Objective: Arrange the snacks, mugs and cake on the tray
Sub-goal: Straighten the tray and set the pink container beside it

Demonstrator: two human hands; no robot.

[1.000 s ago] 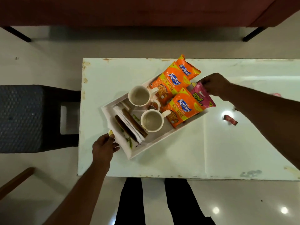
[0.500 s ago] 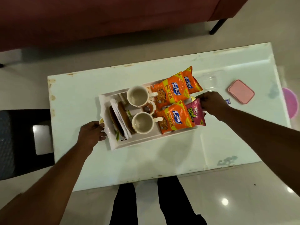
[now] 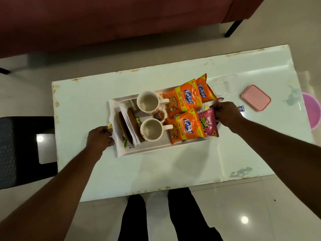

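Tray (image 3: pixel 156 150) is placed at frame centre on the white table (image 3: pixel 173 171). Loaded in it: cake (image 3: pixel 122 126) slices with folded napkins at the left end, two mugs (image 3: pixel 147 101) in the middle, three orange snack packets (image 3: pixel 184 98) and one pink snack packet (image 3: pixel 206 125) at the right end. Left hand (image 3: pixel 99 139) is curled round the tray's left handle. Right hand (image 3: pixel 226 114) is curled at the tray's right end, over the pink snack packet; what is gripped cannot be told. A pink lid (image 3: pixel 256 97) is noted at right of frame.
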